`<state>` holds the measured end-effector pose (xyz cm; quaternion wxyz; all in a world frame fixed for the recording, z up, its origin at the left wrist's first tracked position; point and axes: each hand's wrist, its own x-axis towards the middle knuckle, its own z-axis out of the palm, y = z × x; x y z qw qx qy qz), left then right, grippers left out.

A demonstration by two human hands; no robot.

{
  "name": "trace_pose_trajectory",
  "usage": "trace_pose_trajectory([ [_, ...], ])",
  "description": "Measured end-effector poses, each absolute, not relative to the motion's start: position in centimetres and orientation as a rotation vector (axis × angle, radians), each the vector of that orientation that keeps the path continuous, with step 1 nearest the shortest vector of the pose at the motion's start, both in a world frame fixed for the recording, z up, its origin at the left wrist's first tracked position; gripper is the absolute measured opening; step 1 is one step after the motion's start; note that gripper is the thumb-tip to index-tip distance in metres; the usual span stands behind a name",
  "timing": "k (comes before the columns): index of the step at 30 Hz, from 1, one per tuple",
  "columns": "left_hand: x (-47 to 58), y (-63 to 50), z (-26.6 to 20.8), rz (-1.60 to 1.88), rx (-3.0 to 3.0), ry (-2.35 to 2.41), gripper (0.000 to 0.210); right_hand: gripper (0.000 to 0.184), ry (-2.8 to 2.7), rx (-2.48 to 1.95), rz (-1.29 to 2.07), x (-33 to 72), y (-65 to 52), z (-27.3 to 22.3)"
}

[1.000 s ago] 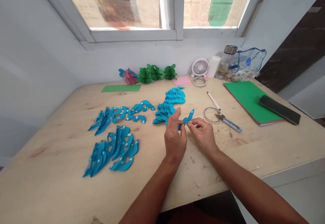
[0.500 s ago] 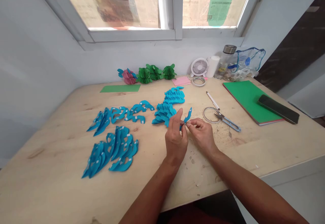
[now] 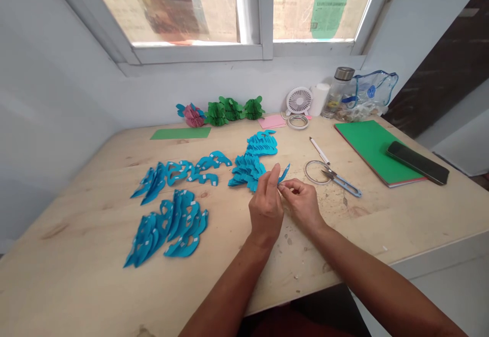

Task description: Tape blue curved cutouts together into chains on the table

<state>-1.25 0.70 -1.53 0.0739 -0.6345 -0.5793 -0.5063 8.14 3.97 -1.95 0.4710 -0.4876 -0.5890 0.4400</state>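
Both hands meet over the middle of the table around a small blue paper cutout (image 3: 284, 173), whose pointed end sticks up between them. My left hand (image 3: 266, 205) is closed on it, its fingers hiding most of the piece. With thumb and forefinger, my right hand (image 3: 301, 200) pinches the cutout's lower edge. Just beyond the left hand lie a pile of folded blue paper pieces (image 3: 246, 170) and a second blue pile (image 3: 262, 144). Further left, blue cutouts with small white squares of tape (image 3: 187, 219) stand in a cluster, with more blue cutouts (image 3: 178, 171) behind.
Snips (image 3: 344, 181) lie by a tape roll (image 3: 318, 172) and a white pen (image 3: 319, 150) on the right. Beyond them are green sheets (image 3: 376, 148) with a black case (image 3: 418, 162). Along the wall stand green paper shapes (image 3: 231, 110), a fan (image 3: 300, 101) and a bottle (image 3: 339, 92).
The blue cutout has tilted and less of it shows between my hands. My left fingers have shifted slightly to the right, closer around it. The things on the table stay put.
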Motion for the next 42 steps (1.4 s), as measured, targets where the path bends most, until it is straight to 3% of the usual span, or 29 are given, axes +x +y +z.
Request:
trace_pose_trajectory([
  [19,-1.34,0.76,-1.52,-1.629,-1.914,-1.783,0.046,0.018,-1.335,-1.254,1.100,7.83,4.10,-2.32],
  [35,-1.23,0.85,-1.76,-1.419,-1.888,-1.694,0.042,0.019,-1.321,-1.187,1.183,7.66,3.66,-2.23],
  [42,-1.58,0.75,-1.20,-1.639,-1.862,-1.744,0.045,0.021,-1.281,-1.150,1.258,7.68,3.81,-1.95],
])
